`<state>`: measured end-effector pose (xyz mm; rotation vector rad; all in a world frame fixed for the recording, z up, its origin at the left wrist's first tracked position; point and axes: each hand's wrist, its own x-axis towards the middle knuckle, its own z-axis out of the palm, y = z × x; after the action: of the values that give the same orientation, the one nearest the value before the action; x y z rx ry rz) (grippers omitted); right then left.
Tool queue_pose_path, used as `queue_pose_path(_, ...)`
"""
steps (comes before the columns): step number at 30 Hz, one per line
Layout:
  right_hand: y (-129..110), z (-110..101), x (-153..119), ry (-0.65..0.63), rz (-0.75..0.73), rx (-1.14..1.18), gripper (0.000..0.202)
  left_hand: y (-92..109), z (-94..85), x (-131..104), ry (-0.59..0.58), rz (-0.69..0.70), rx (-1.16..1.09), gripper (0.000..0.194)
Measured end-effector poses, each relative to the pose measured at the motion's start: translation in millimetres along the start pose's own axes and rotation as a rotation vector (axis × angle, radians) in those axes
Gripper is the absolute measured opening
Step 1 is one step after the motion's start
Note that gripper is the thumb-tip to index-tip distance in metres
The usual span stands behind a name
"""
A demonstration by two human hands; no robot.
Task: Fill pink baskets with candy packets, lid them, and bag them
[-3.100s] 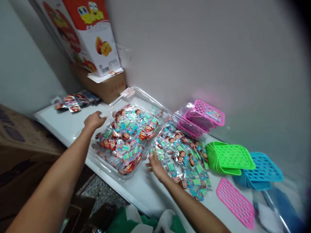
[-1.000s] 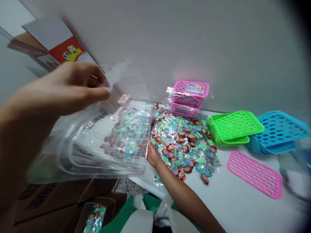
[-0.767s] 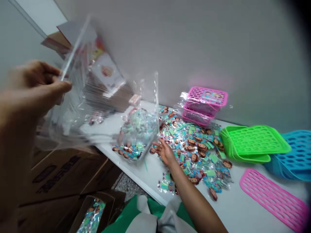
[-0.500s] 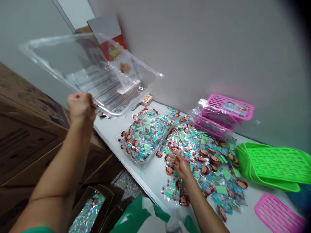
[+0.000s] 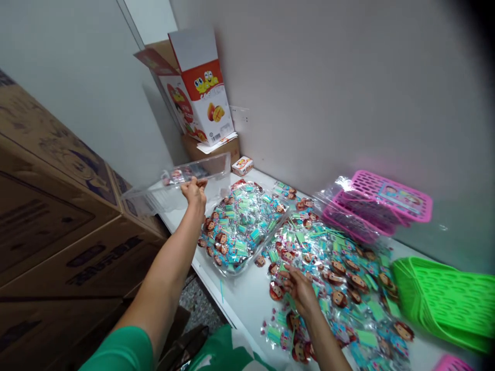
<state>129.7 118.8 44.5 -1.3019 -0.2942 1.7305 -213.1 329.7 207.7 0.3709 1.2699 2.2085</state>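
Observation:
My left hand is closed, its fingers on the near edge of a clear plastic tray that lies low at the table's left end. Right beside it, another clear tray is filled with small clear packets showing doll figures and green and blue pieces. Over the heap of loose packets, my right hand hovers with its fingers loosely bent and apart, and I see nothing held in it. Whether its fingertips touch a packet, I cannot tell.
Pink baskets in clear wrap and stacked green baskets stand at the right. A fruit-printed carton and a small white box are at the back. Large brown cartons line the left, beside the white table's edge.
My left hand has brought the clear tray down from in front of the printed carton to the table's left end. My right hand has stayed over the loose packets.

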Motion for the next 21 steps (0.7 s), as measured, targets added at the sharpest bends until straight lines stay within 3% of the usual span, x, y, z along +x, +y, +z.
queue_pose_path(4,10.3,2.8,5.0,0.027,-0.004,-0.066,0.038,-27.3,-9.4,18.1,0.02,0.017,-0.057,0.033)
queue_pose_path(7,26.7,16.5,8.4,0.014,0.009,-0.192,0.045,-42.4,-19.1,26.0,0.019,0.017,-0.088,0.035)
queue_pose_path(13,55.5,82.4,23.0,0.035,0.024,-0.496,0.062,-59.7,-45.7,24.9,0.021,-0.03,-0.09,0.029)
queue_pose_path(17,58.6,104.8,42.8,0.022,-0.057,-0.655,0.032,-56.1,-52.3,27.7,0.018,-0.042,-0.068,0.032)
queue_pose_path(19,58.0,100.1,49.3,0.036,-0.114,-0.684,0.017,-51.0,-53.9,33.4,0.013,-0.035,-0.059,0.032)
queue_pose_path(21,55.9,88.0,52.6,0.079,-0.153,-0.686,0.015,-46.6,-57.8,40.5,-0.002,-0.03,-0.042,0.031)
